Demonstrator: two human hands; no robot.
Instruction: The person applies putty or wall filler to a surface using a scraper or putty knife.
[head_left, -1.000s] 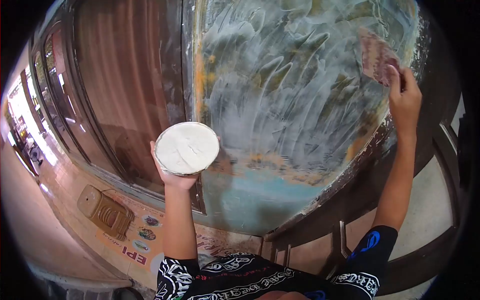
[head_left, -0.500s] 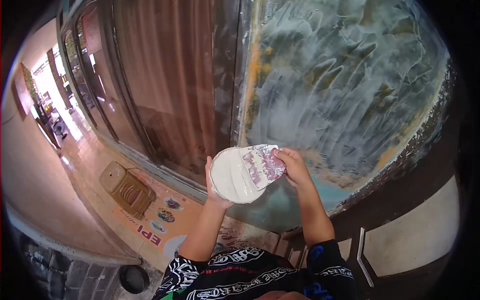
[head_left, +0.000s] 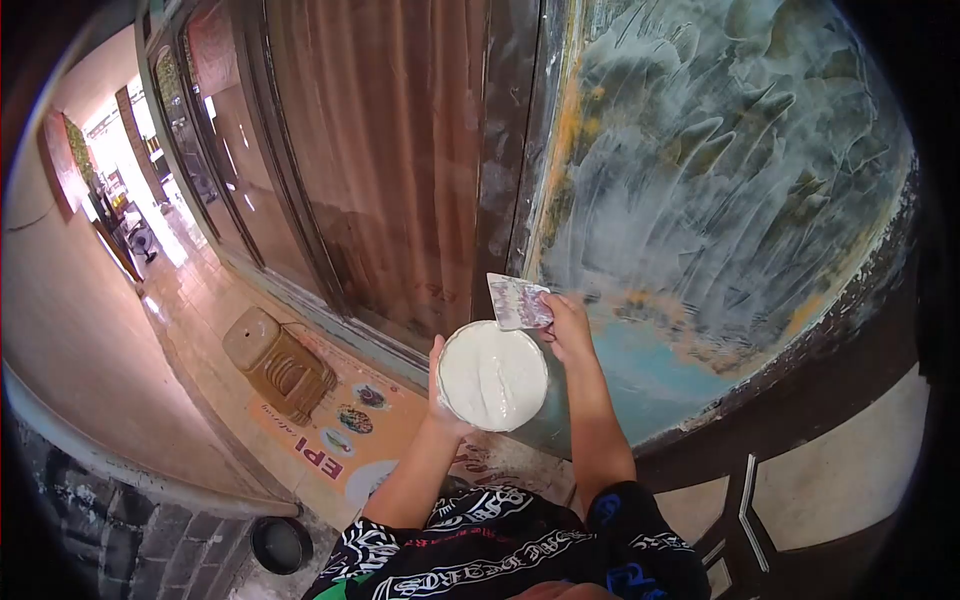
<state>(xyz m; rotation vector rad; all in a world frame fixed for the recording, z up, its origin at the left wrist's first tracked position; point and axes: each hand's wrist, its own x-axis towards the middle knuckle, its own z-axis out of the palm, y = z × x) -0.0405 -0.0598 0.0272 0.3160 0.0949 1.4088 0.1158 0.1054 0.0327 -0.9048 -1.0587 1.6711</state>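
Observation:
A round container full of white paste (head_left: pixel 493 376) rests in my left hand (head_left: pixel 441 392), whose fingers wrap round its left side. My right hand (head_left: pixel 568 326) grips a flat scraper (head_left: pixel 519 302) smeared with white and purplish residue. The scraper is held just above the container's upper right rim. Ahead and to the right stands a wall panel (head_left: pixel 700 170) with streaky whitish paste over grey-green, orange edges and a bare turquoise patch low down.
A brown plastic stool (head_left: pixel 278 365) stands at the left on an orange printed banner (head_left: pixel 300 445). Dark-framed glass (head_left: pixel 390 150) with a brown curtain behind it is left of the panel. A round black container (head_left: pixel 281 545) sits at the lower left.
The scraper has lifted off the paste and now sits above the rim. The container is slightly lower and further right in view, and the camera view has shifted left.

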